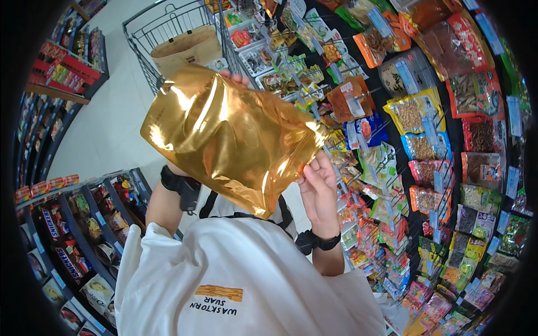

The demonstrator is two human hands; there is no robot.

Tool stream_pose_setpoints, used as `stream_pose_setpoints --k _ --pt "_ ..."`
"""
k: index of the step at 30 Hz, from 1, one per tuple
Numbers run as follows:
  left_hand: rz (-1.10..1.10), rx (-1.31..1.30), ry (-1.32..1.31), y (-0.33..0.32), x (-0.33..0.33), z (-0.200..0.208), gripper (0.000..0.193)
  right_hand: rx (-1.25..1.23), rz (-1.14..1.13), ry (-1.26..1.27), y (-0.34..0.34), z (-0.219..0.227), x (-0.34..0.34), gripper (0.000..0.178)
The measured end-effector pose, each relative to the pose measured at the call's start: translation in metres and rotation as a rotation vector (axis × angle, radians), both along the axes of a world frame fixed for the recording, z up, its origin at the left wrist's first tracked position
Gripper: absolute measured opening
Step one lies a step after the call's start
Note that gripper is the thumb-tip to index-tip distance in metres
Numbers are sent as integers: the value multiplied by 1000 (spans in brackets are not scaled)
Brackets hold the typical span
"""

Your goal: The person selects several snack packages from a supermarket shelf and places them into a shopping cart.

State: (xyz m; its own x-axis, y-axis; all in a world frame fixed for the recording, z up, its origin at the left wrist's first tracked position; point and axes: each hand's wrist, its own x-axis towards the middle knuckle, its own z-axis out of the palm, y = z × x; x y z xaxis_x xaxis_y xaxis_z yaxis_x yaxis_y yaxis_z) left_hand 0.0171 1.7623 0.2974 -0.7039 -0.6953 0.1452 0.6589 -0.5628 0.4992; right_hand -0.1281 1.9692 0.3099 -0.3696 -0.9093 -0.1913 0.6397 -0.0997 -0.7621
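A shiny gold foil bag (235, 140) is held up in front of my chest, tilted, its plain creased side facing me. My right hand (319, 182) pinches its right edge near the lower corner, thumb on the front. Most of my left hand (238, 79) is behind the bag; only fingertips show over the far edge, and the wrist comes out below the bag's left side. Both wrists wear black straps. What the bag contains cannot be seen.
Ahead stands a wire shopping cart (168, 28) with a beige bag (188, 49) inside. Hanging packets of snacks (417, 115) fill the rack on the right. White bins (252, 42) of small packets stand beside the cart. Lower shelves (84, 224) with packaged sweets run along the left.
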Motion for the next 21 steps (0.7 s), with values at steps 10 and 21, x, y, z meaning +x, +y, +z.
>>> stream_pose_setpoints --k 10,21 --pt "253 -137 -438 40 15 -57 37 266 244 -715 24 -119 13 40" --pt "-166 -37 -467 46 57 -148 53 489 370 -434 37 -156 51 49"
